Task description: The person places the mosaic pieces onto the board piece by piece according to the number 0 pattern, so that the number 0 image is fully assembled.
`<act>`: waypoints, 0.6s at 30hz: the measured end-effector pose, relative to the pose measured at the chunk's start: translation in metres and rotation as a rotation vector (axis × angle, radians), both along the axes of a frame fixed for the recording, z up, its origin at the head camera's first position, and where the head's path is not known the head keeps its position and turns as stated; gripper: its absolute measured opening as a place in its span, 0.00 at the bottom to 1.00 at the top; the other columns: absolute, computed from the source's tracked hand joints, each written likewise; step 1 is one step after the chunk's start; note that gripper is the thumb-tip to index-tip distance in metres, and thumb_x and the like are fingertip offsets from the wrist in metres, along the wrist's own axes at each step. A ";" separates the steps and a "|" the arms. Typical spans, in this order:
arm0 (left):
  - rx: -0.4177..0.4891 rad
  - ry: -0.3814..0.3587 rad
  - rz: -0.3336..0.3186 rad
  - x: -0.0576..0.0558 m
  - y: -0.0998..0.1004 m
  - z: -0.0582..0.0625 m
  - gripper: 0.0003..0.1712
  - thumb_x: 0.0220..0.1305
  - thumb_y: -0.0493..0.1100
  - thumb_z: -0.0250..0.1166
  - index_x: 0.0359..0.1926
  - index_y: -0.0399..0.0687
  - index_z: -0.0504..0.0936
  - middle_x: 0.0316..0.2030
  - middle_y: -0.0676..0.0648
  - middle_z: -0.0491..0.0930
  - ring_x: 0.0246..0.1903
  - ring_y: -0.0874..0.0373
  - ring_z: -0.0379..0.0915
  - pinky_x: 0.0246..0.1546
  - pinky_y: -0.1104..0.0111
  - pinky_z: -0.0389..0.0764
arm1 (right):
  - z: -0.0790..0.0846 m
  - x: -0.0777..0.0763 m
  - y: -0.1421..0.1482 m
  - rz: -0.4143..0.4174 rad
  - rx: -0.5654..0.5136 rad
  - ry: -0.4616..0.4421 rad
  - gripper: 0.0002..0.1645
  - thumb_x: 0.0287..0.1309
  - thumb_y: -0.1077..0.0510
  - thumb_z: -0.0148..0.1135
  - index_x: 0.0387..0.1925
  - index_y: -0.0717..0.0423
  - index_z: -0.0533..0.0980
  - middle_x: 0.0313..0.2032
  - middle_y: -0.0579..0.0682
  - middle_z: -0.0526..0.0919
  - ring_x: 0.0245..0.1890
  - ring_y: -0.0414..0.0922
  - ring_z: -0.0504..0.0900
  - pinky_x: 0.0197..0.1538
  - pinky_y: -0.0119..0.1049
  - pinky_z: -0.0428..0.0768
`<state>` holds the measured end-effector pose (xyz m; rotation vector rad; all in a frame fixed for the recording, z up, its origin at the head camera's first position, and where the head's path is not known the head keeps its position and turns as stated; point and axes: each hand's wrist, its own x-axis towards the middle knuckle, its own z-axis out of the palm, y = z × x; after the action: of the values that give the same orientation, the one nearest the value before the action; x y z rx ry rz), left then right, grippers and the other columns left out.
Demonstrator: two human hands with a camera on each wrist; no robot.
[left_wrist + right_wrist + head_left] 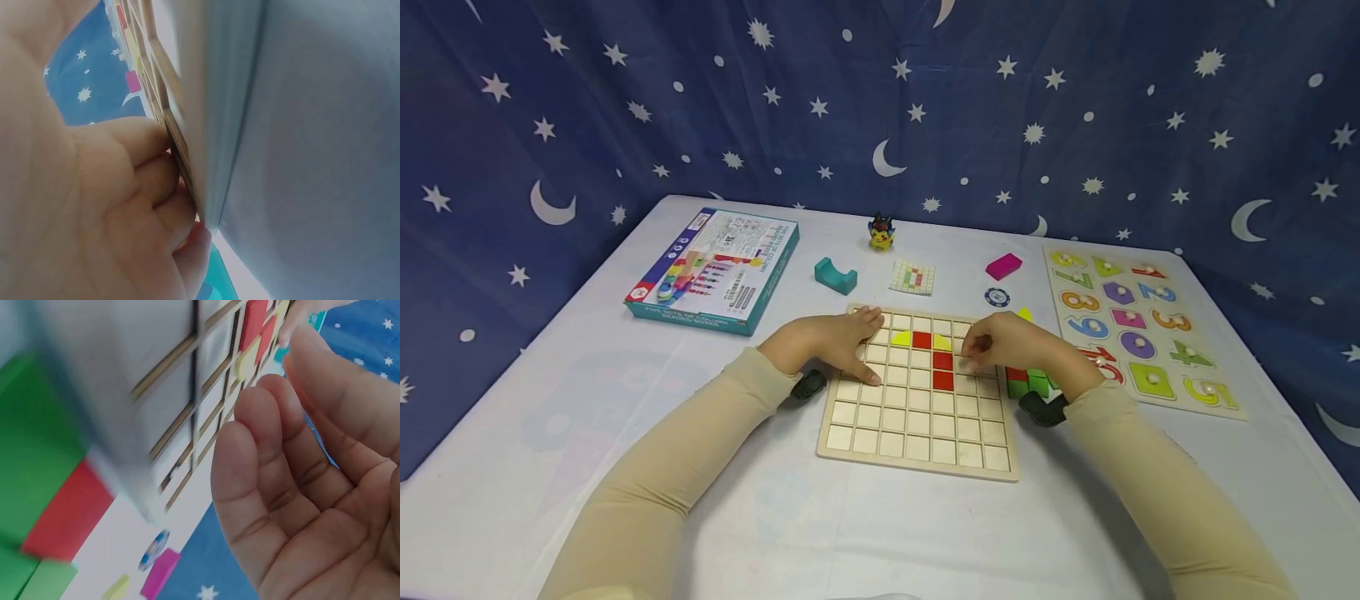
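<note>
A wooden grid board [880,442] lies on the table. Set in its cells are a red square [921,340] between two yellow rounded pieces [901,338], and two more red squares [943,381] below. My left hand [838,342] rests on the board's upper left edge, fingers spread. Over the right side hovers my right hand [1000,342], its fingers loosely bent beside the yellow piece [247,359] in the right wrist view. No piece shows in that hand. Green blocks [1037,383] and a red one [1017,375] lie beside the board, partly hidden by the right hand.
Behind the board lie a small pattern card [913,277], a teal arch block [836,276], a toy figure [882,232], a magenta block [1003,267] and a poker chip [997,297]. A boxed toy [715,267] is at left, a number puzzle [1138,333] at right.
</note>
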<state>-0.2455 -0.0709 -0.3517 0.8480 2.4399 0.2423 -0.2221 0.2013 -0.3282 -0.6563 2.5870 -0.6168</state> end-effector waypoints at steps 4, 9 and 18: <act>0.001 -0.001 0.002 0.000 0.000 0.000 0.61 0.51 0.65 0.64 0.72 0.42 0.39 0.72 0.46 0.32 0.71 0.53 0.26 0.70 0.60 0.39 | 0.000 -0.001 0.016 -0.017 0.028 -0.015 0.06 0.50 0.64 0.65 0.33 0.58 0.81 0.28 0.46 0.79 0.31 0.42 0.73 0.37 0.32 0.74; -0.005 0.003 -0.005 -0.001 0.000 -0.001 0.61 0.51 0.65 0.64 0.72 0.42 0.39 0.72 0.46 0.32 0.71 0.52 0.25 0.70 0.60 0.39 | -0.004 -0.003 0.035 -0.058 0.050 -0.022 0.07 0.51 0.63 0.65 0.35 0.59 0.80 0.30 0.47 0.80 0.33 0.43 0.73 0.40 0.35 0.75; -0.008 0.000 -0.010 -0.002 0.000 -0.002 0.61 0.51 0.67 0.63 0.72 0.43 0.38 0.72 0.46 0.31 0.71 0.52 0.25 0.70 0.59 0.39 | -0.010 -0.003 0.058 -0.130 0.056 -0.088 0.10 0.49 0.63 0.66 0.37 0.61 0.80 0.33 0.49 0.82 0.34 0.43 0.75 0.42 0.37 0.76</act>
<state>-0.2478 -0.0709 -0.3537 0.8570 2.4347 0.2288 -0.2251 0.2593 -0.3379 -0.4358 2.5694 -0.5974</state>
